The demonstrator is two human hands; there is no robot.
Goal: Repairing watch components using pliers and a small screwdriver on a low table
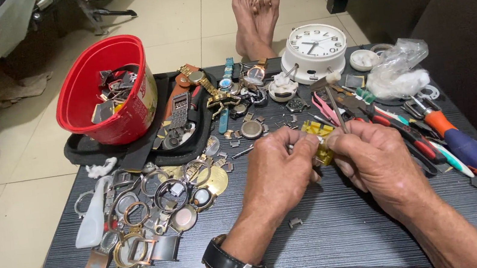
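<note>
Tool (pixel 335 104) upright in right hand (pixel 375 156), tip down.

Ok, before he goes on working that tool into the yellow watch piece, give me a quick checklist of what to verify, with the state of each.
1. Left hand grips the yellow watch piece: ok.
2. Right hand holds the thin metal tool: ok.
3. Tool tip seated on the piece: cannot tell, fingers hide it.
4. Piece held above the dark table, not over the edge: ok.
5. Bare table under the hands: not ok, a small metal part lies near the left wrist.
6. Orange-handled screwdriver lies beside the right hand: ok.
</note>
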